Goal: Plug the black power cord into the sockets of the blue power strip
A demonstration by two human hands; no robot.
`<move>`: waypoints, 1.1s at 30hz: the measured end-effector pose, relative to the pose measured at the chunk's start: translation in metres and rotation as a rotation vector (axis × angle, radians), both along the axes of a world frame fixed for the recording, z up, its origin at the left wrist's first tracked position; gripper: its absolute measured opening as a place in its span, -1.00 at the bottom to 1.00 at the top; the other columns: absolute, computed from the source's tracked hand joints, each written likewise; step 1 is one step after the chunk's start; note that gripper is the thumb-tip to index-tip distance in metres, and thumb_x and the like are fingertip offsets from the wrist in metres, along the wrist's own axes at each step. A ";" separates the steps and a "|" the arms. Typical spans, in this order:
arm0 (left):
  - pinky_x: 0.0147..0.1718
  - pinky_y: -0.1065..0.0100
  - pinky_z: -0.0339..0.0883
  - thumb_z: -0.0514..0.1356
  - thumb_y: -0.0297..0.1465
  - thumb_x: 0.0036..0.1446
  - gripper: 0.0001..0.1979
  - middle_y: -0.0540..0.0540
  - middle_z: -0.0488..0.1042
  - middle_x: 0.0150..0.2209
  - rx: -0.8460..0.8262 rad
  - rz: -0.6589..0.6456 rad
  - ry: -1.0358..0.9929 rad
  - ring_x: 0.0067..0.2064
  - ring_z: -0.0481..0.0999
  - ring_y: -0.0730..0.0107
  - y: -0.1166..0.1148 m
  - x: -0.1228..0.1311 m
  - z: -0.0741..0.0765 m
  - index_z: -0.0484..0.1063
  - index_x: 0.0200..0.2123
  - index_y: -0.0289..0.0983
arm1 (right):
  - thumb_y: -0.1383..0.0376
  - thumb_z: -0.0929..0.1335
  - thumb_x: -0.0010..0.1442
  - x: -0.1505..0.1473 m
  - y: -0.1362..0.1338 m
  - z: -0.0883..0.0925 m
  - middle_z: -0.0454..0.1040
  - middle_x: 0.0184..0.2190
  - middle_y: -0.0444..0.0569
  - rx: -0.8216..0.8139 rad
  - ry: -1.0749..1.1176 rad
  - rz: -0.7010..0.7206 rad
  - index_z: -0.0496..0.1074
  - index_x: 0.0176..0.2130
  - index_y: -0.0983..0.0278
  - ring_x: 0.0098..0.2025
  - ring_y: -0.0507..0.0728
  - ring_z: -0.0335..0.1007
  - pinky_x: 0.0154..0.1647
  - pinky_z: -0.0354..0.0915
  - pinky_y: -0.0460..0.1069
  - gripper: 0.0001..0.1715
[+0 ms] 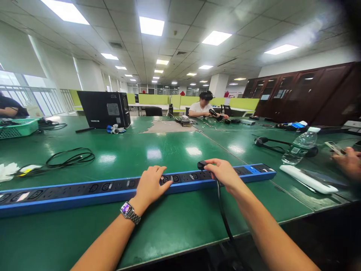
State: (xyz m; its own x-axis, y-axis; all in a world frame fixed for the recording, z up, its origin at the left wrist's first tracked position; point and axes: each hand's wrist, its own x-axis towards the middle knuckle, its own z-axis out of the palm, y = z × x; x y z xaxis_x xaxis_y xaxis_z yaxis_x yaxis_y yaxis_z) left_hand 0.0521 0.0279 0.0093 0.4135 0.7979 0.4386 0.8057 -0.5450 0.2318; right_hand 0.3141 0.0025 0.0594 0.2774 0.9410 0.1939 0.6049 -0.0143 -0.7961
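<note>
A long blue-framed power strip (186, 185) with a row of black sockets lies across the green table. Draped over its middle, my left hand (150, 186) rests on the strip with thumb and fingers apart; a wristwatch (130, 212) is on that wrist. My right hand (222, 172) pinches a black plug (202, 165) between thumb and fingers, over the right half of the strip. From that hand a black power cord (222, 210) hangs down past the table's front edge. Whether the plug touches a socket I cannot tell.
A water bottle (301, 146) and a white case (307, 179) are at right, near another person's hand (349, 162). Coiled cable (70, 158) lies at left. Farther back are a black computer tower (104, 109), a green basket (19, 128) and a seated person (204, 107).
</note>
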 end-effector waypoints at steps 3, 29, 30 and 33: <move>-0.05 0.12 0.29 0.18 -0.17 0.19 -0.55 -0.21 0.48 -0.03 -0.007 -0.005 -0.004 0.00 0.41 0.08 0.000 0.001 -0.001 0.36 0.08 -0.26 | 0.23 0.30 0.01 0.012 -0.002 -0.002 0.30 -0.78 -0.20 -0.093 0.010 -0.015 0.51 -0.26 0.36 -0.73 0.02 0.13 -0.70 0.00 -0.10 -0.67; -0.10 0.17 0.27 0.16 -0.17 0.21 -0.69 -0.16 0.52 -0.10 -0.004 -0.014 -0.013 -0.05 0.42 0.14 -0.003 0.001 -0.002 0.47 -0.07 -0.20 | 0.26 0.28 0.12 -0.045 0.009 0.006 0.47 -0.69 -0.17 -0.236 -0.314 0.293 0.51 -0.25 0.26 -0.64 0.05 0.38 -0.56 0.18 -0.10 -0.75; -0.11 0.17 0.27 0.16 -0.17 0.20 -0.70 -0.15 0.52 -0.10 -0.004 -0.014 -0.013 -0.05 0.42 0.14 -0.003 0.000 -0.002 0.47 -0.08 -0.20 | 0.27 0.28 0.12 -0.048 0.012 0.004 0.48 -0.67 -0.16 -0.229 -0.331 0.287 0.51 -0.26 0.27 -0.62 0.06 0.39 -0.54 0.19 -0.10 -0.75; -0.11 0.17 0.28 0.16 -0.17 0.20 -0.70 -0.15 0.52 -0.11 -0.008 -0.016 -0.010 -0.05 0.42 0.13 -0.004 0.000 -0.002 0.47 -0.08 -0.19 | 0.29 0.30 0.09 -0.048 0.021 0.001 0.56 -0.51 -0.06 -0.179 -0.406 0.209 0.52 -0.27 0.29 -0.47 0.08 0.45 -0.44 0.22 -0.09 -0.77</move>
State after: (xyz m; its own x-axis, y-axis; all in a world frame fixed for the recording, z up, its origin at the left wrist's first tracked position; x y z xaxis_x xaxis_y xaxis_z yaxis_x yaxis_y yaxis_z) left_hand 0.0520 0.0242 0.0074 0.4215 0.7947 0.4367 0.7946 -0.5557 0.2444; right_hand 0.2665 0.0232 0.0603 0.0144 0.9969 0.0770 0.8703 0.0254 -0.4918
